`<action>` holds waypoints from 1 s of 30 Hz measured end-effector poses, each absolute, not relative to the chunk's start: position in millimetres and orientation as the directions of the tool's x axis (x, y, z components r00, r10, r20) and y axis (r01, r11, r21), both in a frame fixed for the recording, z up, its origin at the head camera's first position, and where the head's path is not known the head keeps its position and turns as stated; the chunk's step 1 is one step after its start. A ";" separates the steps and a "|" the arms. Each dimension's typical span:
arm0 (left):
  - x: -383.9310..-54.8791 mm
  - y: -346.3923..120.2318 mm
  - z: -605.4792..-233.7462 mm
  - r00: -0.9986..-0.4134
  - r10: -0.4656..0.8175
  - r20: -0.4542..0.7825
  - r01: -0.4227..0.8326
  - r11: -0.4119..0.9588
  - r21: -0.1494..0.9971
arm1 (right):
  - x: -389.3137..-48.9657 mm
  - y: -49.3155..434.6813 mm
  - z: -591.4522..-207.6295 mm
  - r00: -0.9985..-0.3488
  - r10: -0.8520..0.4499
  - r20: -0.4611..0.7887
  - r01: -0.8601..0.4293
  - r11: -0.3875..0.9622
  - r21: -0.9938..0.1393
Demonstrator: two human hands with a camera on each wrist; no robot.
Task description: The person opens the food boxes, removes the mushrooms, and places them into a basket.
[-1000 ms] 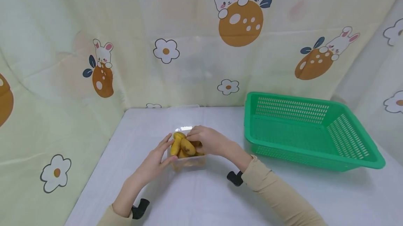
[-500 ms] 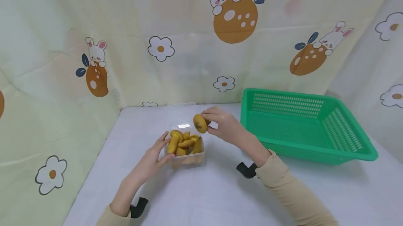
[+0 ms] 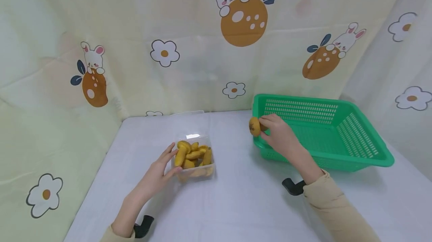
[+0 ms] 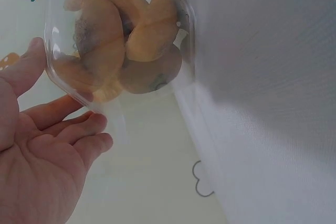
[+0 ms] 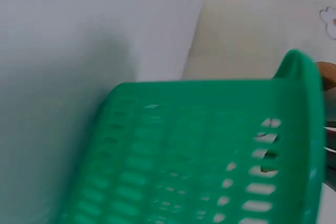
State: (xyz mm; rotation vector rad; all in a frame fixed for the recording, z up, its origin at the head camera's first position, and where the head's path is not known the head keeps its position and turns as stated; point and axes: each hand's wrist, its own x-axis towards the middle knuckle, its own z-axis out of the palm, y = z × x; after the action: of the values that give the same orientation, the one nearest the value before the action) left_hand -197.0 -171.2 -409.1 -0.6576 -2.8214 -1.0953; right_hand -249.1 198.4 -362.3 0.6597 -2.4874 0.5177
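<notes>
My right hand (image 3: 279, 134) pinches a yellow-brown mushroom (image 3: 254, 126) by its stem, the cap pointing left. It is at the left end of a green plastic basket (image 3: 341, 162), overlapping the rim in the head view. The right wrist view shows mostly the basket's slotted wall (image 5: 210, 98), with parts of fingers (image 5: 329, 124) at the right edge. My left hand (image 3: 153, 176) rests against the left side of a clear plastic box (image 3: 194, 177), thumb and fingers spread along its rim. Several mushrooms (image 4: 152, 30) lie in the box, seen through its wall in the left wrist view.
The box's clear lid (image 3: 193, 135) stands open at the back. A white cloth covers the table (image 3: 233, 197). Behind it hangs a curtain (image 3: 195, 84) printed with rabbits and flowers. A black wrist mount (image 3: 293, 187) juts from each arm.
My right hand has lifted a mushroom out of the box and carried it right to the basket. My left hand has stayed at the box. The head view has shifted slightly.
</notes>
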 end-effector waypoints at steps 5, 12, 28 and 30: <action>-198.0 -172.4 -409.5 -0.906 0.374 0.199 0.410 0.659 0.631 | -248.4 214.9 -375.6 -0.808 -0.272 0.522 -0.459 0.846 -0.270; -198.4 -171.4 -410.0 -0.904 0.376 0.203 0.416 0.661 0.624 | -243.5 226.4 -379.7 -0.870 -0.175 0.460 -0.348 0.880 -0.324; -197.3 -173.3 -410.2 -0.907 0.368 0.203 0.409 0.661 0.629 | -242.5 212.2 -368.5 -0.873 -0.148 0.464 -0.349 0.855 -0.384; -197.1 -173.9 -410.0 -0.906 0.368 0.209 0.413 0.657 0.631 | -241.3 202.7 -364.3 -0.864 -0.158 0.478 -0.378 0.831 -0.408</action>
State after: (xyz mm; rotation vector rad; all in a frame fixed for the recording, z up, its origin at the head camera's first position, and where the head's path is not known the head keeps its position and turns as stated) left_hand -197.1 -173.9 -410.0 -0.6611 -2.8024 -1.0903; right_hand -241.3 202.7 -364.3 0.3979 -2.5804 0.6992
